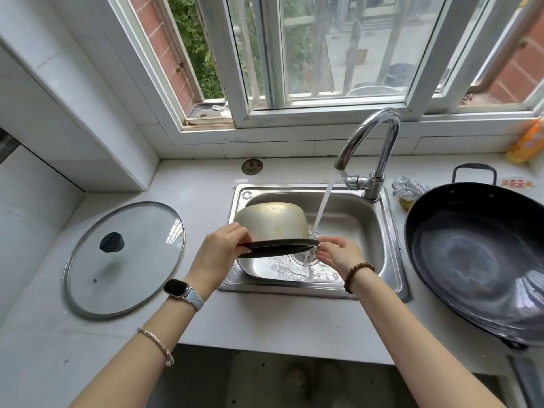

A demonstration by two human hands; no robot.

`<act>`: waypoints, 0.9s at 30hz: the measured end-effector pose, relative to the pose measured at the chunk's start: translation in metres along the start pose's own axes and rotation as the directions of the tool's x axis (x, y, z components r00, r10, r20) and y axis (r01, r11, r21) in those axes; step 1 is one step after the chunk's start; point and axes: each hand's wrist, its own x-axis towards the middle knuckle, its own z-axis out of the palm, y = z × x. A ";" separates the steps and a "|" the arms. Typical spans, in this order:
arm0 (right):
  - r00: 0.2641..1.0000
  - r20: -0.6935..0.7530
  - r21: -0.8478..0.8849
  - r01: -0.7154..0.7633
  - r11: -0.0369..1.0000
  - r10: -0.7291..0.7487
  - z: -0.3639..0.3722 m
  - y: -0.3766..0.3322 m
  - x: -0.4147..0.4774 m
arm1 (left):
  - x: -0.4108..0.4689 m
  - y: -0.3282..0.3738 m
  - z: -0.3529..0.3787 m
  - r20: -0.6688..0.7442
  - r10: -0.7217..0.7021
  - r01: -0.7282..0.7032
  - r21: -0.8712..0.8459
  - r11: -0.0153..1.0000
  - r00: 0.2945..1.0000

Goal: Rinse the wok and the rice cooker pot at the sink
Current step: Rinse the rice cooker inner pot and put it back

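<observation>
While water [322,207] runs from the tap [372,142], we hold the pot [270,222] over the sink [393,231]. It is tipped so that its pale bottom faces away from us and its dark rim faces us. Our left hand [217,251] grips the rim on the left, fingers curled over the edge. Our right hand [338,254] pinches the rim on the right with its fingertips, just where the stream lands and spills toward the drain. The wok [477,260] sits upright on the counter [265,325] to the right of the sink, apart from both hands. A glass lid [123,257] lies flat on the counter to the left. We wear a watch [179,290] on the left wrist and a bead bracelet [357,273] on the right.
</observation>
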 end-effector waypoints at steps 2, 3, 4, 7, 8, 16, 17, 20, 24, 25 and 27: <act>1.000 0.004 -0.028 0.022 0.999 -0.021 -0.002 0.002 0.001 | 0.002 0.000 0.000 -0.002 0.018 -0.018 0.014 1.000 1.000; 1.000 0.005 -0.045 0.027 0.999 -0.027 -0.003 0.003 0.002 | 0.003 0.000 0.000 0.000 0.030 -0.030 0.020 0.999 1.000; 1.000 0.004 -0.060 0.030 0.998 -0.030 -0.003 0.004 0.002 | 0.004 0.001 0.000 0.002 0.044 -0.044 0.023 0.999 0.999; 0.999 -0.043 -0.032 0.010 0.999 -0.012 -0.006 0.008 0.008 | 0.012 0.003 0.005 0.009 0.095 -0.095 0.025 0.995 0.995; 0.998 -0.062 -0.011 0.003 1.000 -0.004 -0.008 0.009 0.010 | 0.015 0.004 0.008 0.011 0.106 -0.106 0.024 0.994 0.994; 0.981 -0.172 -0.183 0.058 0.981 -0.091 -0.045 0.014 0.013 | 0.043 0.020 0.042 0.035 0.155 -0.154 -0.043 0.987 0.987; 0.979 -0.178 -0.196 0.063 0.979 -0.099 -0.050 0.014 0.012 | 0.046 0.021 0.046 0.043 0.162 -0.160 -0.047 0.986 0.986; 0.972 -0.158 -0.292 0.122 0.949 -0.174 -0.063 0.015 0.010 | 0.055 0.024 0.058 0.056 0.165 -0.162 -0.047 0.986 0.985; 0.932 -0.074 -0.463 0.283 0.840 -0.355 -0.072 0.013 0.004 | 0.067 0.030 0.069 0.064 0.179 -0.175 -0.065 0.982 0.982; 0.914 -0.058 -0.508 0.320 0.800 -0.402 -0.073 0.012 0.003 | 0.070 0.033 0.071 0.065 0.183 -0.179 -0.072 0.981 0.981; 0.853 -0.022 -0.620 0.398 0.676 -0.522 -0.074 0.011 0.004 | 0.076 0.037 0.075 0.075 0.190 -0.183 -0.088 0.979 0.979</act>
